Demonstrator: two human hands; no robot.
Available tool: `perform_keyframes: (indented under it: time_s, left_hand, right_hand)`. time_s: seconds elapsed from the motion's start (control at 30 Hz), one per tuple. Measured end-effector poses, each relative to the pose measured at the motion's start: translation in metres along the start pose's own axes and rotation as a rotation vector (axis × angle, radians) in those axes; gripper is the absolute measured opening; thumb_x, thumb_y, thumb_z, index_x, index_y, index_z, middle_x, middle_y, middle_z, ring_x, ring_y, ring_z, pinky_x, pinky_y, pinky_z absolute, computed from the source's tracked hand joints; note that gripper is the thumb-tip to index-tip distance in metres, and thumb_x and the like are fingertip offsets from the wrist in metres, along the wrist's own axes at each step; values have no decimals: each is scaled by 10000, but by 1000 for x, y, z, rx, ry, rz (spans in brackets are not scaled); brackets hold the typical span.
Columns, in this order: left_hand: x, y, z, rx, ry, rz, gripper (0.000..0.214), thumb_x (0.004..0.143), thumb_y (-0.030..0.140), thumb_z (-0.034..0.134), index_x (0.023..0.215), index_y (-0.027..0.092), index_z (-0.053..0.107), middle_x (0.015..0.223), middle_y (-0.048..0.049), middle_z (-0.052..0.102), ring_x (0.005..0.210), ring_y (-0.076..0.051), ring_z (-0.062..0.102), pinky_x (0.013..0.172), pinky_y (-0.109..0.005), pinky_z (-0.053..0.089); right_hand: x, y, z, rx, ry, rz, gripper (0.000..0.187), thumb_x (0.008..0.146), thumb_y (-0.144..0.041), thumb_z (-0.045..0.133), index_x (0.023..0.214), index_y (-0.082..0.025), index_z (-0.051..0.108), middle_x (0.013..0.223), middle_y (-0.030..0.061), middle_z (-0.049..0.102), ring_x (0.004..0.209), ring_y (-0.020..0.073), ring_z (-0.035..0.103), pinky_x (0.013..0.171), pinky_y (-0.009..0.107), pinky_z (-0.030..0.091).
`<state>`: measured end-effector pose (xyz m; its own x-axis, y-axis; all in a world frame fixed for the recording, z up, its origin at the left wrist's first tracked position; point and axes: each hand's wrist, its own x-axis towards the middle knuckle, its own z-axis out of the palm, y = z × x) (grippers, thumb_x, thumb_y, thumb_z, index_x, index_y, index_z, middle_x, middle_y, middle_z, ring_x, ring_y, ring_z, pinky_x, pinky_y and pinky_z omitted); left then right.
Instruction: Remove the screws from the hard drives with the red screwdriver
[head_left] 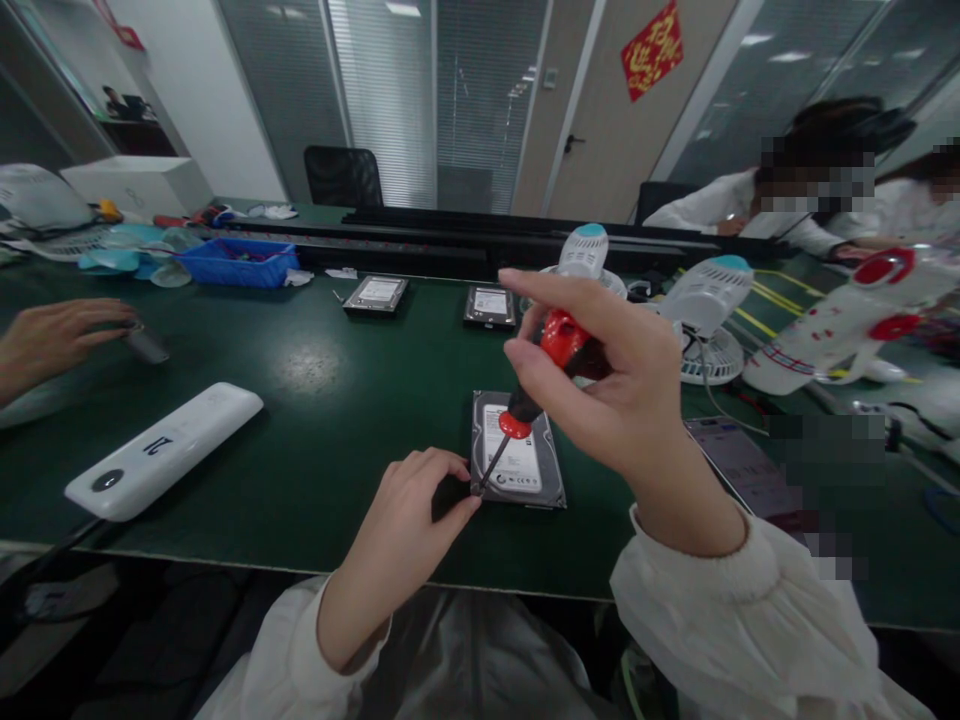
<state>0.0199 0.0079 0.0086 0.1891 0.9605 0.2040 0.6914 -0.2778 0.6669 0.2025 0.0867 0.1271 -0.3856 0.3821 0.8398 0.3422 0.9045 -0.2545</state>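
Note:
A hard drive (534, 478) with a white label lies flat on the green table in front of me. My right hand (607, 370) is closed around the red and black handle of a screwdriver (523, 402). The screwdriver slants down to the left, and its tip is at the drive's near left corner. Thumb and forefinger of my left hand (420, 500) grip that same corner, close beside the tip. Whether a screw sits between those fingers is too small to tell.
Two more hard drives, one left (376, 294) and one right (490, 306), lie farther back. A white device marked 21 (165, 450) is at left, near another person's hand (60, 340). A blue bin (240, 262), small fans (709, 300) and a phone (739, 465) surround the workspace.

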Motion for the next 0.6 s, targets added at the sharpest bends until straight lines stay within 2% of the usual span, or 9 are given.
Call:
perform_keyframes:
  time_s: [0.07,0.13,0.23,0.3,0.4,0.5,0.6]
  left_hand:
    - [0,-1,0,6,8,9,80,916,234,634,993,237,613,1097,-25,703,1044,-238,633,887,-401,446]
    - [0,-1,1,7,7,11,75,919,236,631,993,236,615,1097,-24,702,1042,-237,631,889,-401,444]
    - [0,-1,1,0,-4,1,73,923,238,632,993,237,612,1099,-18,693,1045,-236,619,892,-404,432]
    - [0,-1,1,-3,-9,-2,77,922,235,639,991,238,606,1093,-11,688,1037,-233,613,885,-402,423]
    - [0,-1,1,-3,-9,5,85,921,230,645,993,236,601,1095,-7,683,1036,-230,606,886,-404,413]
    - [0,-2,2,-7,-9,7,81,929,234,638,999,235,598,1105,-9,680,1042,-229,603,891,-409,408]
    - [0,-3,2,-12,-11,4,80,929,238,637,997,238,595,1106,-9,682,1039,-229,604,888,-410,407]
  right_hand:
    - [-1,0,1,102,-6,30,398,873,-220,563,1269,-263,564,925,11,656,811,175,648,753,370,554]
    - [-2,0,1,176,-32,44,355,853,-226,546,1205,-265,552,982,26,617,873,193,640,766,386,554]
    - [0,0,0,104,-35,12,134,891,-323,565,1007,-256,563,967,35,596,868,199,620,780,412,570]
    - [1,0,0,34,-4,-10,172,876,-391,650,944,-250,577,894,17,606,813,183,616,763,403,582]
    - [0,1,1,42,56,33,317,787,-369,787,1026,-256,612,912,0,638,774,153,620,701,343,587]
    - [-5,2,1,132,94,105,485,727,-333,845,1140,-276,596,1000,0,653,800,146,650,625,293,577]
    - [-8,2,-1,194,59,109,421,772,-293,796,1149,-279,608,1027,4,687,859,160,693,620,280,591]
